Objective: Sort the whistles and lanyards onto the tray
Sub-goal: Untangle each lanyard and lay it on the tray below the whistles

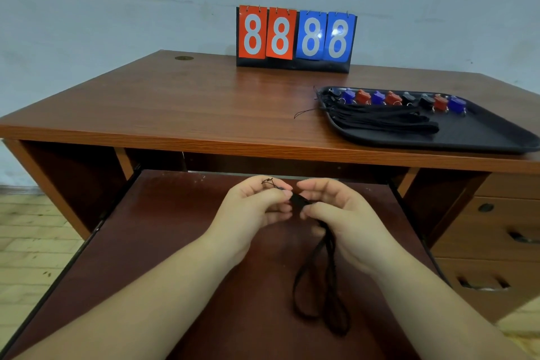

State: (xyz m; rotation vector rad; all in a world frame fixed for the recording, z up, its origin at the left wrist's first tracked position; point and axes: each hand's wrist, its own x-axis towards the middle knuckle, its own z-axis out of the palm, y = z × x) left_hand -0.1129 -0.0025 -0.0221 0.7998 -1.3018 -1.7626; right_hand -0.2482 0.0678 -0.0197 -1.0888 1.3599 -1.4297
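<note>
Most whistles [393, 98] and lanyards [385, 121] already lie on the tray [479, 137] at far right, while my left hand [257, 204] and right hand [336, 207] pinch one last lanyard [321, 286].

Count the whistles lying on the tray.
8, in one row along the far side of the tray: blue, red, blue, red, black, black, red, blue. The lanyards may hide more.
</note>
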